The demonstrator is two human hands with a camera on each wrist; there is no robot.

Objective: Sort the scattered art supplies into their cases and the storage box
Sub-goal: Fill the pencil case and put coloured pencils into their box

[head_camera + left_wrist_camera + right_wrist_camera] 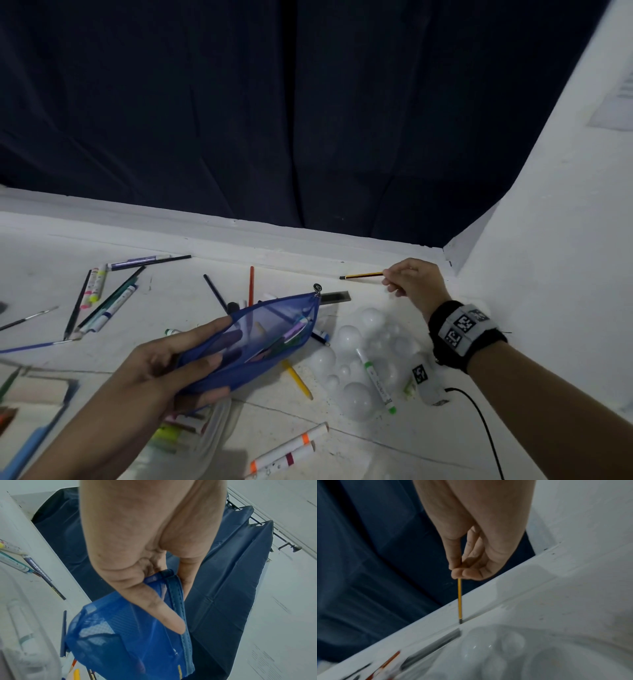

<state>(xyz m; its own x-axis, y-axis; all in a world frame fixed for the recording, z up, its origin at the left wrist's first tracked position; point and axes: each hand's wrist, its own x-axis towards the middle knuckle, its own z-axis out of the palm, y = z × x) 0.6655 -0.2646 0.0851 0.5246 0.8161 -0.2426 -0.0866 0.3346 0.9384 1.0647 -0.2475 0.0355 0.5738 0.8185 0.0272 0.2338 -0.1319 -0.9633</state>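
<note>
My left hand point(178, 363) grips a blue mesh pencil pouch point(260, 339) above the white floor, thumb along its open zip edge, fingers partly inside; several pens show through the mesh. In the left wrist view the pouch point(123, 635) hangs below my thumb point(157, 608). My right hand point(411, 281) pinches a yellow-and-black pencil point(363, 275) by one end near the back ledge. In the right wrist view the pencil point(459, 600) points down from my fingertips point(462, 573), its dark tip near the ledge.
Markers and pencils point(102, 301) lie scattered at left, a red pencil point(251, 286) in the middle, orange-banded markers point(291, 448) in front. A clear bubble palette point(363, 359) bears a green marker point(375, 380). A dark curtain point(308, 120) hangs behind; a white wall point(548, 274) stands right.
</note>
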